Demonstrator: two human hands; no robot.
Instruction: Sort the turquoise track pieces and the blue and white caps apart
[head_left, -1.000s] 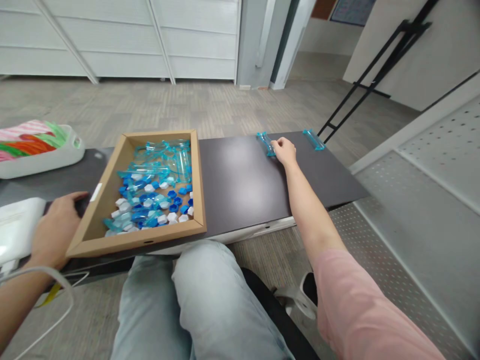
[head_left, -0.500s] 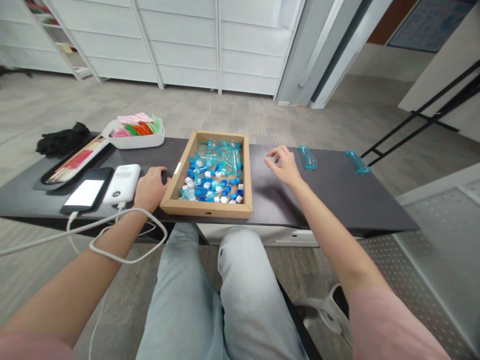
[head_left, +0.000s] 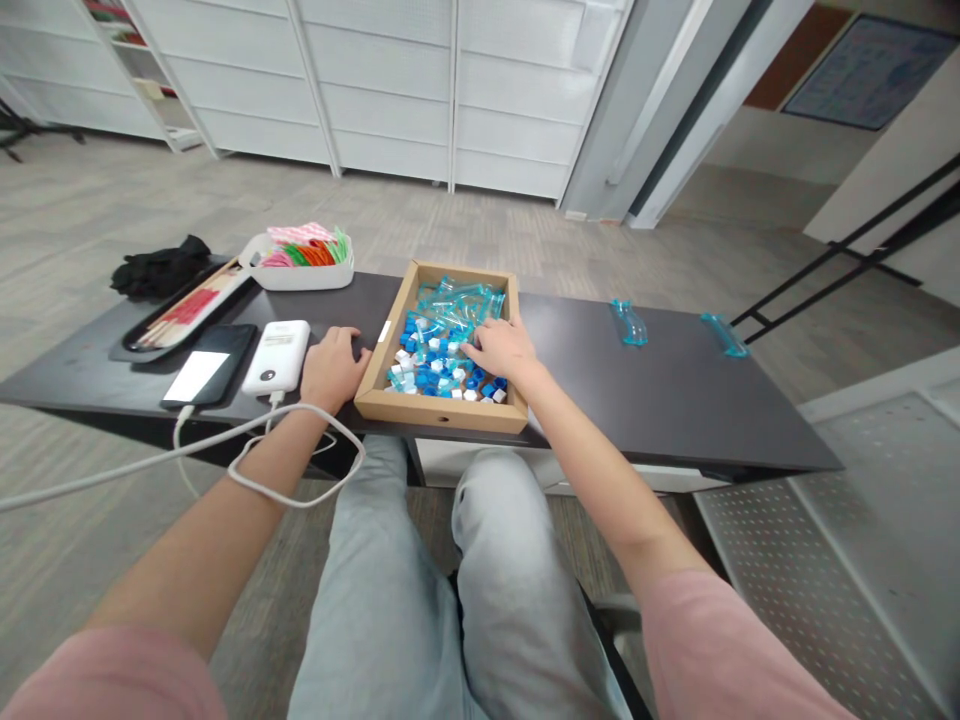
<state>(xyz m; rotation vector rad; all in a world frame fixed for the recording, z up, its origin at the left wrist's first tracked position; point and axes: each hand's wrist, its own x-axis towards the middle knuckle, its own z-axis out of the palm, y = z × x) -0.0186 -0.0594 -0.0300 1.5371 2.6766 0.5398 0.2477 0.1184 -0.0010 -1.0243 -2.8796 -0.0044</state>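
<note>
A shallow cardboard tray [head_left: 439, 410] sits on the dark table [head_left: 645, 400], filled with clear blue tubes [head_left: 465, 298] at the back and small blue and white caps [head_left: 427, 372] at the front. My right hand [head_left: 501, 350] reaches into the tray, its fingers bent down among the caps; what they hold, if anything, is hidden. My left hand [head_left: 332, 366] rests on the table against the tray's left wall, fingers curled. Two clear blue tubes [head_left: 628, 322] [head_left: 724, 334] lie on the table to the right.
Left of the tray lie a white power bank [head_left: 278, 356] with a white cable [head_left: 225, 452], a phone [head_left: 201, 372], a black tray of sticks [head_left: 180, 312], a white basket of coloured items [head_left: 301, 258] and a black cloth [head_left: 161, 266]. A perforated metal surface [head_left: 840, 560] stands at the right.
My right hand left the blue tube at the table's right, drew back leftward and went into the cardboard tray. The view swung left. My left hand stayed by the tray.
</note>
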